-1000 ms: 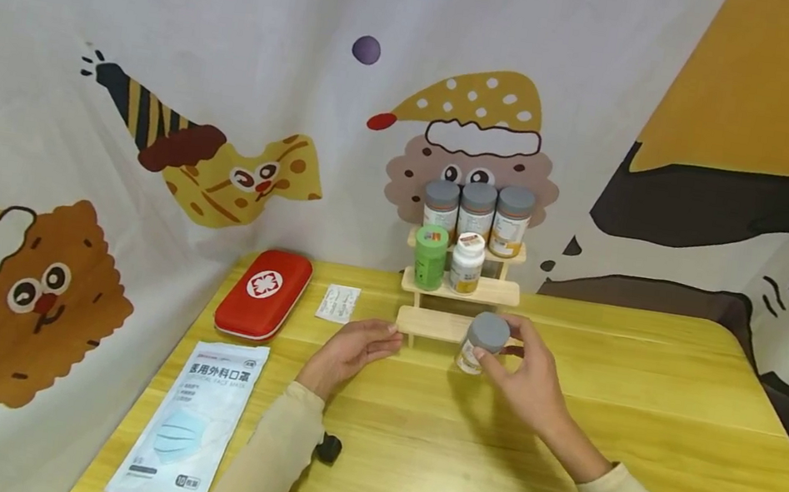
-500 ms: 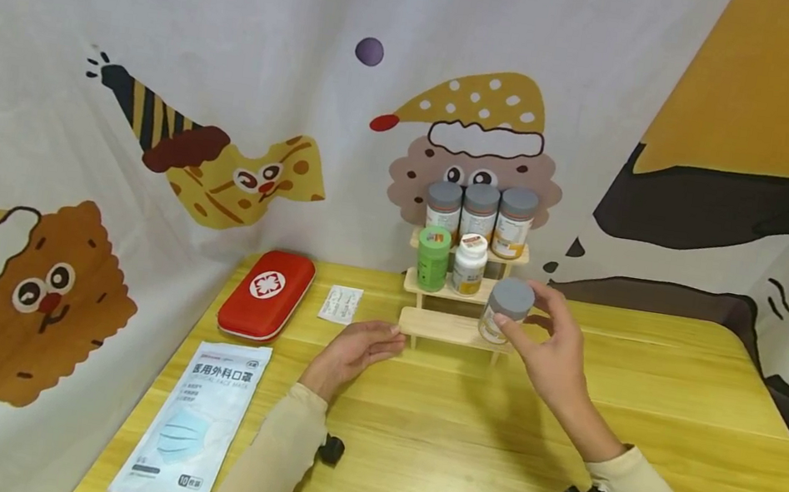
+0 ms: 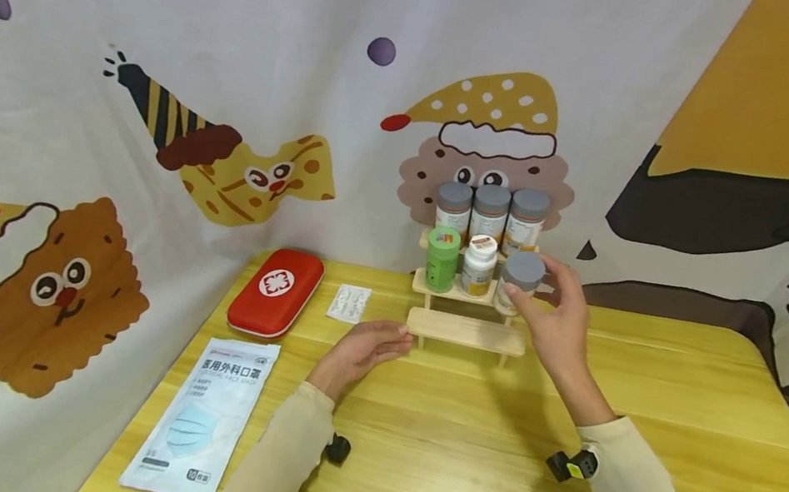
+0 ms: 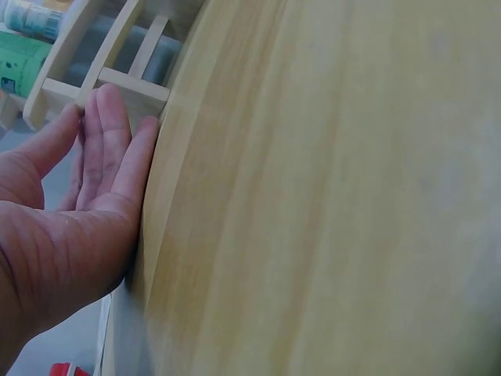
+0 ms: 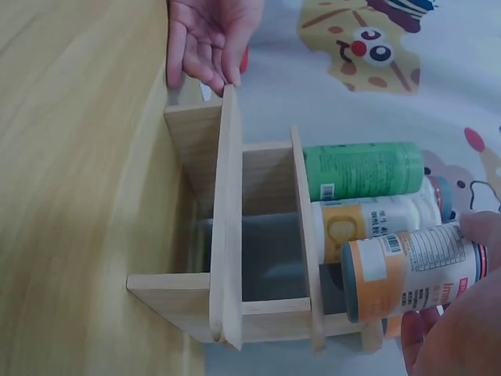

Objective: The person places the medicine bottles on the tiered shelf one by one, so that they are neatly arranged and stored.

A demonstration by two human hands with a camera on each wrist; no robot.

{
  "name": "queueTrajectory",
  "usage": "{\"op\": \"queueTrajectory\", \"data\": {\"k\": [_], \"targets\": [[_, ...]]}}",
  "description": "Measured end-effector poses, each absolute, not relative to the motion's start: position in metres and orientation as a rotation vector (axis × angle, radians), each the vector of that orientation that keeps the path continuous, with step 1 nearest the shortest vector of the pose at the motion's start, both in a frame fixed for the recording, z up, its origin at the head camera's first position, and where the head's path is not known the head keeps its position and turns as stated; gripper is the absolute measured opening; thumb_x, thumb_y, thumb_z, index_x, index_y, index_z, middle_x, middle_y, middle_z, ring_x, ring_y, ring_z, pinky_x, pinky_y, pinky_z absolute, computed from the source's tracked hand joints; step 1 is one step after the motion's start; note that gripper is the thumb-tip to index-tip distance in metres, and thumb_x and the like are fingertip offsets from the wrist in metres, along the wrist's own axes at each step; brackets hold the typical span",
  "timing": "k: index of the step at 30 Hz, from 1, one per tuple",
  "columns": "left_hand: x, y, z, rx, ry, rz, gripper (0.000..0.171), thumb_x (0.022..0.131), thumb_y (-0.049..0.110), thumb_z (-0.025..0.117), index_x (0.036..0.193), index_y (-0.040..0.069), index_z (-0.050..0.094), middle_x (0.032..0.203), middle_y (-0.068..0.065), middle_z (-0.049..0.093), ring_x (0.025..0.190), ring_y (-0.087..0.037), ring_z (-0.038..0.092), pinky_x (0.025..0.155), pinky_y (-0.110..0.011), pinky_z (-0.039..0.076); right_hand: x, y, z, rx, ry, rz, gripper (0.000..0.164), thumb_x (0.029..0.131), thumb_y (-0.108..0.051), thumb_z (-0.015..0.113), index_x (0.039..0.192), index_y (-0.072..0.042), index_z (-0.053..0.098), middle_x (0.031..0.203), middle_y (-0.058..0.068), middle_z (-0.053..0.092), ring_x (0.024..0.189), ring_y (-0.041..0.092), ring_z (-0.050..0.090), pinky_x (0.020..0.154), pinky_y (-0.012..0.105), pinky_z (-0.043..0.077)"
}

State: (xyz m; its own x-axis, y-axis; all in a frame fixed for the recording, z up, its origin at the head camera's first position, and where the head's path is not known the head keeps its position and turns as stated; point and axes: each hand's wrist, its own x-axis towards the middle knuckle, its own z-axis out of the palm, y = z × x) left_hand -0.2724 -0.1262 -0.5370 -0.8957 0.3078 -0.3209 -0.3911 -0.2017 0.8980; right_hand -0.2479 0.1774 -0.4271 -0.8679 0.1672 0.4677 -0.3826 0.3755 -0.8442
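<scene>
My right hand (image 3: 556,323) grips a grey-capped pill bottle (image 3: 523,272) with a white and orange label, thumb in front and fingers behind. That bottle (image 5: 415,270) is upright at the right end of the middle step of a small wooden display rack (image 3: 466,332); whether its base touches the step is unclear. Beside it on this step stand a white bottle (image 3: 478,266) and a green bottle (image 3: 441,261). Fairly straight fingers of my left hand (image 3: 364,351) touch the left end of the bottom step; in the left wrist view, the left hand (image 4: 86,188) lies beside the rack.
Three grey-capped bottles (image 3: 490,213) line the top step. To the left lie a red first-aid case (image 3: 276,294), a small white packet (image 3: 348,303) and a face mask pack (image 3: 203,421) on the wooden table (image 3: 424,469). A printed curtain (image 3: 278,53) hangs close behind the rack.
My right hand has lifted the grey-capped bottle from in front of the bottom step, up and back to the right end of the middle step. The left hand keeps its place against the rack.
</scene>
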Motion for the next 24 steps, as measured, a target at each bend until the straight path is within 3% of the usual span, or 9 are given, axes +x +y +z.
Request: {"op": "queueTrajectory", "data": {"k": [3, 9, 16, 24], "targets": [[-0.273, -0.125, -0.537, -0.105, 1.629, 2.137, 0.027, 0.106, 0.006, 0.062, 0.13, -0.006, 0.062, 0.112, -0.009, 0.078, 0.107, -0.019, 0.076, 0.111, -0.039, 0.06, -0.255, 0.176, -0.428, 0.152, -2.141, 1.527, 0.06, 0.093, -0.017, 0.083, 0.148, -0.013, 0.059, 0.136, 0.01, 0.058, 0.119, 0.012, 0.055, 0.098, 0.032, 0.057], [-0.273, -0.123, -0.536, -0.09, 1.637, 2.138, 0.025, 0.106, 0.007, 0.063, 0.128, -0.005, 0.063, 0.109, -0.007, 0.079, 0.104, -0.017, 0.076, 0.111, -0.039, 0.06, -0.265, 0.175, -0.43, 0.062, -2.121, 1.578, 0.059, 0.094, -0.017, 0.082, 0.148, -0.01, 0.059, 0.136, 0.01, 0.056, 0.122, 0.022, 0.057, 0.099, 0.032, 0.058], [-0.274, -0.123, -0.539, -0.084, 1.633, 2.136, 0.023, 0.105, 0.009, 0.065, 0.125, -0.003, 0.065, 0.111, -0.008, 0.079, 0.104, -0.017, 0.077, 0.109, -0.038, 0.062, -0.272, 0.173, -0.431, 0.01, -2.122, 1.589, 0.06, 0.094, -0.018, 0.082, 0.148, -0.009, 0.058, 0.137, 0.014, 0.054, 0.125, 0.026, 0.057, 0.102, 0.038, 0.058], [-0.273, -0.127, -0.538, -0.086, 1.658, 2.118, 0.03, 0.106, 0.01, 0.065, 0.131, -0.005, 0.062, 0.115, -0.01, 0.078, 0.108, -0.019, 0.076, 0.108, -0.036, 0.062, -0.281, 0.172, -0.434, 0.059, -2.123, 1.605, 0.064, 0.095, -0.021, 0.081, 0.146, -0.004, 0.046, 0.142, 0.014, 0.055, 0.123, 0.025, 0.056, 0.1, 0.039, 0.054]]}}
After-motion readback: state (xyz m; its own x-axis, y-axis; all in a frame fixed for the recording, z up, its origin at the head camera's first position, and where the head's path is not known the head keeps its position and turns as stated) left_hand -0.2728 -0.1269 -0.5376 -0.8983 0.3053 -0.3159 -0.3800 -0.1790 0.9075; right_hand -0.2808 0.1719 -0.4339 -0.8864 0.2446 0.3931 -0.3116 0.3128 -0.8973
